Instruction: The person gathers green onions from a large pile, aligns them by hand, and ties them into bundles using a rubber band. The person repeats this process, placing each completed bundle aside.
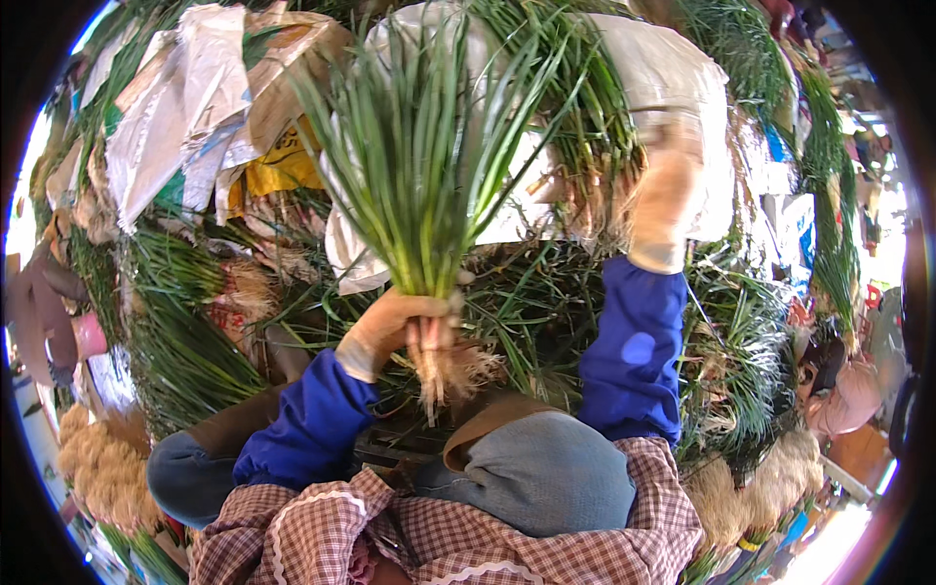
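Note:
My left hand (398, 322), in what looks like a pale glove, grips a bunch of spring onions (424, 212) just above the roots. The green leaves fan out away from me, and the pale bulbs and stringy roots (446, 365) hang towards my lap. My right hand (665, 190) is stretched forward and blurred by motion, so its fingers are unclear. It is over a white woven sack (680, 73), beside a heap of spring onions (596, 139) whose roots point towards me.
Loose green leaves (541, 314) litter the ground before my knees (541, 468). More spring onions (190, 336) lie at the left, below crumpled sacks (197, 95). Root-end bundles (102, 468) are stacked at lower left. A person (848, 395) sits at the far right.

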A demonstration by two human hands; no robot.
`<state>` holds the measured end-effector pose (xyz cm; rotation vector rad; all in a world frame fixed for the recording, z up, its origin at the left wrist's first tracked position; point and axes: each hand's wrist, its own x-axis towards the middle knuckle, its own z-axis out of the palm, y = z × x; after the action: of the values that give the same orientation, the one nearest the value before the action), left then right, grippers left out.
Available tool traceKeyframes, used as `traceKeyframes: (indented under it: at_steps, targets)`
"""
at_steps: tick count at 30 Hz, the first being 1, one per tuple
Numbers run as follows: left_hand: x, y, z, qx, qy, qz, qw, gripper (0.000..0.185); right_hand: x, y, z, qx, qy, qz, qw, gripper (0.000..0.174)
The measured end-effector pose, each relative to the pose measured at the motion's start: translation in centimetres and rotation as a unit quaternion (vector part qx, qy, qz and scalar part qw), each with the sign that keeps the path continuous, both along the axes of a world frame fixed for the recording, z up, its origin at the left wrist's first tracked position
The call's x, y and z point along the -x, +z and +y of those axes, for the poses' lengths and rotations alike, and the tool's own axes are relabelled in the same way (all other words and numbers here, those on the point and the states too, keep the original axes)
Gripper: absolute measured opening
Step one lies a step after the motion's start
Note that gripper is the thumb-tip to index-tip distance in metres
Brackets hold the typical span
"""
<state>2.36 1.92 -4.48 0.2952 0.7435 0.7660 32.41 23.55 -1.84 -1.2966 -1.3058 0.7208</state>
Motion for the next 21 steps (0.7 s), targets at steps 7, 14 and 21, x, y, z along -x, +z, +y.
traceKeyframes:
  at_steps: [7, 14, 21]
  targets:
    - [0.6, 0.4, -0.7, -0.031, 0.12, -0.095, 0.988, 0.044, -9.7, -8.0, 2.8, 0.257, -0.075, -0.541, 0.797, 0.032]
    - [-2.2, 1.4, 1.6, 0.011, 0.099, -0.081, 0.992, 0.034, -2.4, 2.7, -12.8, 0.19, -0.117, -0.171, 0.96, 0.021]
    - [-4.4, 1.2, 1.0, 0.002, 0.092, -0.018, 0.996, 0.031, -1.0, -0.7, -14.1, 0.264, -0.053, -0.174, 0.947, 0.028]
